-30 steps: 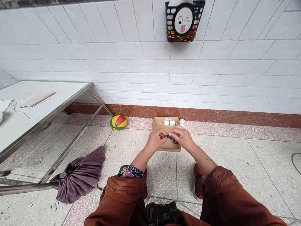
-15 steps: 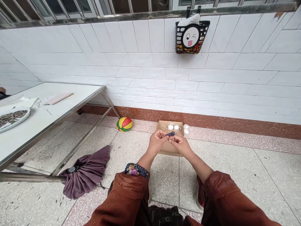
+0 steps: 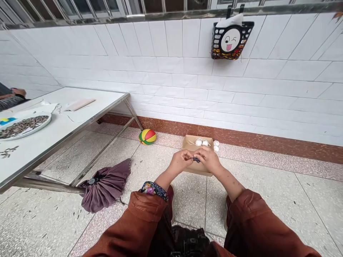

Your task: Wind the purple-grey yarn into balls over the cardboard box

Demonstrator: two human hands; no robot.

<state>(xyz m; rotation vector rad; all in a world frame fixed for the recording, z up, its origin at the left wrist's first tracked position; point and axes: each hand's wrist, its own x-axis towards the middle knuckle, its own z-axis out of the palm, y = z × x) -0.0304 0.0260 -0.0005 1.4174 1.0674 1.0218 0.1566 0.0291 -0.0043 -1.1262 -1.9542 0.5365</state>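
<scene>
A small dark blue bundle (image 3: 196, 160), perhaps knotted cord or cloth, is pinched between my two hands. My left hand (image 3: 180, 161) has its thumb and fingertips closed at the bundle's left end. On the other side, my right hand (image 3: 208, 160) bends over it with fingertips pressed together, hiding part of it. Both hands are above a shallow cardboard box (image 3: 197, 173). White balls of string (image 3: 198, 142) lie at the box's far end, with loose strands around them. Just outside its right side are more white balls (image 3: 216, 143).
Left stands a white table (image 3: 80, 123) bearing a plate of dark dried pieces (image 3: 29, 125) and a pinkish folded item (image 3: 79, 104). A folded purple umbrella (image 3: 107, 187) and a colourful ball (image 3: 147, 136) are on the floor. A black basket (image 3: 232, 41) hangs ahead. Another person's hand (image 3: 18, 92) shows far left.
My view has turned slightly left, showing more of the table and the other person. The dark blue bundle has gone from above my fingertips to just below them, and my right hand has turned over it.
</scene>
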